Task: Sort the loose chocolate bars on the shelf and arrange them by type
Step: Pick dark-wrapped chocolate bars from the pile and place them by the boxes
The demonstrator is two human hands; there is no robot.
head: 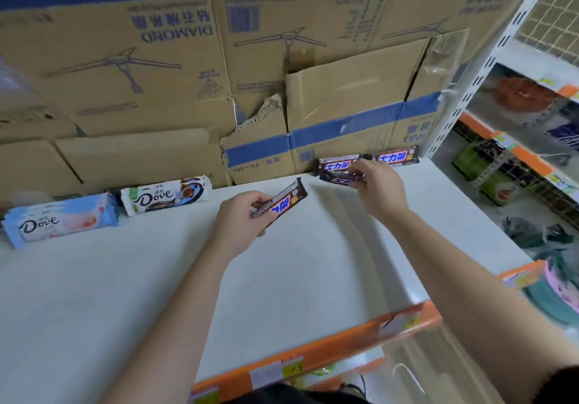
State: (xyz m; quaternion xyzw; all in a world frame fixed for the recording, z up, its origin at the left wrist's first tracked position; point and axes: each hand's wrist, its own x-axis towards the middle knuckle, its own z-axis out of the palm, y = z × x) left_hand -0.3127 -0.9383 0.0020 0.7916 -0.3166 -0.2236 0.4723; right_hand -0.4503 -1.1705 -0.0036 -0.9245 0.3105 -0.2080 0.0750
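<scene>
My left hand (pixel 239 221) grips a dark brown Snickers bar (pixel 283 202), held tilted above the middle of the white shelf (pixel 297 278). My right hand (pixel 377 185) pinches a second Snickers bar (pixel 340 180) low at the shelf's back. Just behind it another Snickers bar (pixel 338 164) leans against the cardboard, and one more Snickers bar (pixel 395 156) stands to its right. At the back left stand a stack of pale blue Dove bars (pixel 59 222) and a white and brown Dove bar (pixel 164 195).
Cardboard boxes (pixel 175 68) line the back of the shelf. An orange price rail (pixel 329 345) runs along the shelf's front edge. A white slotted upright (pixel 476 84) bounds the right side, with further stocked shelves (pixel 517 168) beyond it.
</scene>
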